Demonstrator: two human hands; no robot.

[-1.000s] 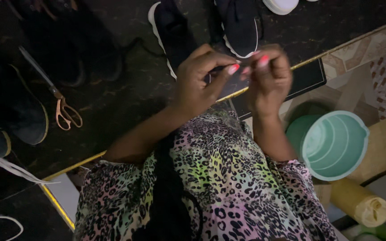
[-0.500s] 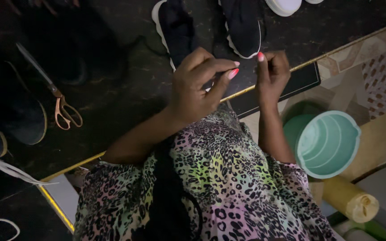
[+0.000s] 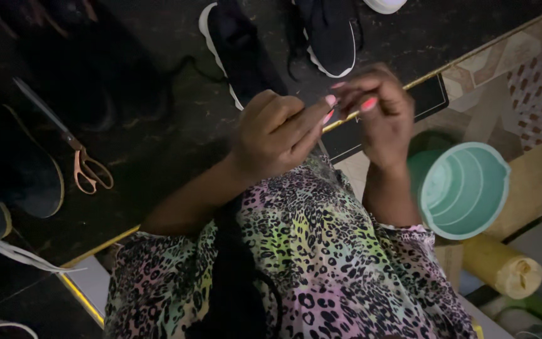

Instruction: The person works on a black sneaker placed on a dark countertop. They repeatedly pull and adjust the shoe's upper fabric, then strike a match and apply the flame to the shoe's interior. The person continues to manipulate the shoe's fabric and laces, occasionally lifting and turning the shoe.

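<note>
Spreading across the upper left of the head view, the dark tabletop [image 3: 158, 144] is the biggest thing before you, edged by a thin yellow trim that runs diagonally past your hands. Below it your own leopard-print top [image 3: 308, 263], in pink, green and black, fills the lower middle. To your right sits a pale green bucket [image 3: 465, 188], tilted so its ribbed inside faces you, with a yellow roll [image 3: 502, 267] just beside and below it on the patterned floor. On the table, two black shoes with white soles lie near the far edge: one black shoe [image 3: 239, 50] straight beyond your left hand, the second black shoe [image 3: 332, 31] a little to the right of it. A flat black panel [image 3: 384, 119] lies along the table edge, directly under your hands. Well off to the left rest rose-gold scissors [image 3: 76, 147], blades closed and pointing up-left, with dark curved shoe pieces nearby. Your left hand [image 3: 277, 135] is raised in front of your chest, fingers curled in and the thumb and forefinger pressed together at their tips. Your right hand [image 3: 377, 113] meets it almost tip to tip, its pink-nailed fingers likewise pinched. Whatever you hold between them is too small and blurred to make out; it sits at the meeting point of both pinches, above the black panel.
</note>
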